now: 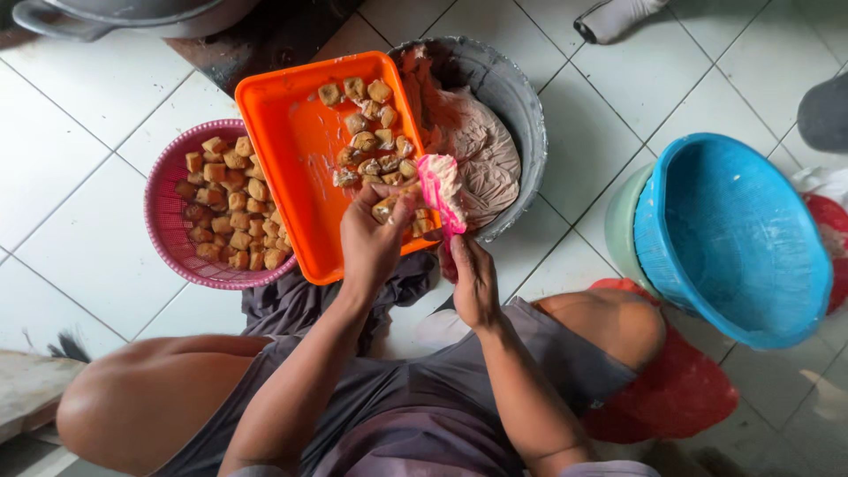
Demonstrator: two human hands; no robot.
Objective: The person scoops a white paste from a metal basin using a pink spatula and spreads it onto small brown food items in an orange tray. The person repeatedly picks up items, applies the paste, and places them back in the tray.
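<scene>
The left hand point(371, 243) is pinching a tofu puff point(386, 208) over the orange tray point(291, 150), while the right hand point(473, 278) is gripping a pink spoon point(437, 190) loaded with paste beside the grey basin point(521, 106), a pink basket point(168, 221) of puffs lying left.

White square floor tiles point(88, 221) with dark grout lie in soft daylight.

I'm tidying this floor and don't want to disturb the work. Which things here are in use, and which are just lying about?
In use:
left hand holding a tofu puff
right hand holding a pink spoon
orange tray of filled puffs
grey basin of paste
pink basket of plain puffs

Lying about:
blue basin
red cloth
grey pot
</scene>
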